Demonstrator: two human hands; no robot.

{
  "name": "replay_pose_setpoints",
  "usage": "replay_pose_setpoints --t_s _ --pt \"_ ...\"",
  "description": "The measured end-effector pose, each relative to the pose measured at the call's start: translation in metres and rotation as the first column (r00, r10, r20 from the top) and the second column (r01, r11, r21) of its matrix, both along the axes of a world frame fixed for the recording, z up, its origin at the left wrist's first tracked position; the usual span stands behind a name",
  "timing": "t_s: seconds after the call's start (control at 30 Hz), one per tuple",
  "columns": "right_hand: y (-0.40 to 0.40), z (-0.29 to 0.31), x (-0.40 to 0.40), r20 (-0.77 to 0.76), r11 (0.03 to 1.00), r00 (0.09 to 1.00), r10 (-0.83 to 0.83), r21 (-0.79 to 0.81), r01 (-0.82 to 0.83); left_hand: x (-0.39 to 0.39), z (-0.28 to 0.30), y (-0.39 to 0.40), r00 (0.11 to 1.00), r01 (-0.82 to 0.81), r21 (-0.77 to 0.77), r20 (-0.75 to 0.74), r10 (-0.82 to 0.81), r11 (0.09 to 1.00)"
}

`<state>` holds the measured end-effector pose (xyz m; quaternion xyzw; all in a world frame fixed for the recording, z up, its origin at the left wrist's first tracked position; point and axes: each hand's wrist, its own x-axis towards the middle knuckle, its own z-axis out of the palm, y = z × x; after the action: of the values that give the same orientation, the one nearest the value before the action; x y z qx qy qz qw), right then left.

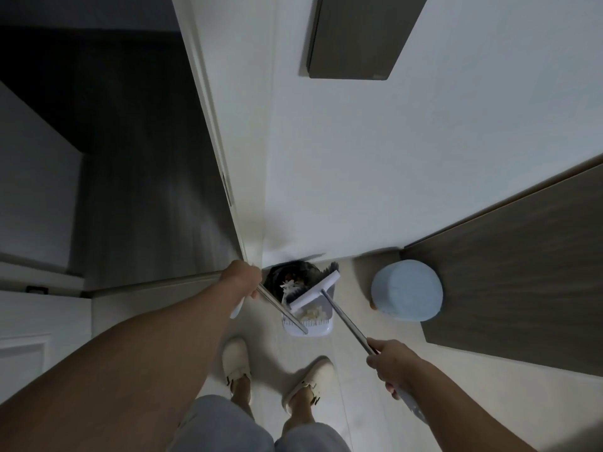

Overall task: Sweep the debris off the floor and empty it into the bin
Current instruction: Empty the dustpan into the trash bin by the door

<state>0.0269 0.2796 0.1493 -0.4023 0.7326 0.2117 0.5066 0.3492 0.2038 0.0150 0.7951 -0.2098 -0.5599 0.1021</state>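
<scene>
Fingers of left hand (243, 278) wrapped round dustpan handle (280, 309); right hand (390, 362) curled round broom handle (346, 321). Just past left fingertips, dustpan (308, 322) tipped toward dark-lined bin (287, 277), pale debris (311, 313) inside pan, white scraps already in bin. Broom head (315, 291) lying across pan's mouth. Beyond right knuckles, pale blue bucket (407, 290) upside down on floor (368, 402).
</scene>
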Motion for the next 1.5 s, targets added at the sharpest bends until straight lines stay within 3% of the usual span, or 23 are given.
replay_pose_setpoints --t_s 0.23,0.37,0.67,0.83,1.1,1.27,1.5 --pt "-0.009 0.023 -0.012 -0.052 0.995 0.997 0.056 -0.079 -0.060 0.003 0.003 -0.013 1.000 0.025 0.039 -0.006 -0.025 0.999" --pt "-0.011 0.027 -0.014 -0.093 0.992 0.989 0.118 -0.039 -0.122 0.004 0.009 -0.017 1.000 0.012 0.052 -0.013 -0.012 0.999" --pt "-0.013 0.005 0.000 0.006 1.000 1.000 0.007 -0.004 -0.007 0.001 0.017 -0.011 0.999 0.004 0.031 -0.043 -0.003 1.000" --pt "-0.024 0.030 -0.016 -0.018 0.994 0.997 0.079 -0.080 -0.080 0.005 0.015 -0.013 1.000 0.023 0.046 -0.018 -0.022 0.999" --pt "-0.027 0.034 -0.027 -0.040 0.994 0.994 0.104 0.034 -0.103 0.003 0.022 -0.011 0.995 0.103 0.042 0.014 -0.104 0.994" --pt "-0.017 0.013 -0.013 -0.025 0.998 0.998 0.064 -0.008 -0.065 0.003 0.027 -0.004 0.995 0.099 0.012 0.024 -0.099 0.995" --pt "-0.017 0.030 -0.029 -0.005 0.995 1.000 0.010 -0.098 -0.011 0.005 0.035 -0.004 0.997 0.075 0.017 0.019 -0.076 0.997"
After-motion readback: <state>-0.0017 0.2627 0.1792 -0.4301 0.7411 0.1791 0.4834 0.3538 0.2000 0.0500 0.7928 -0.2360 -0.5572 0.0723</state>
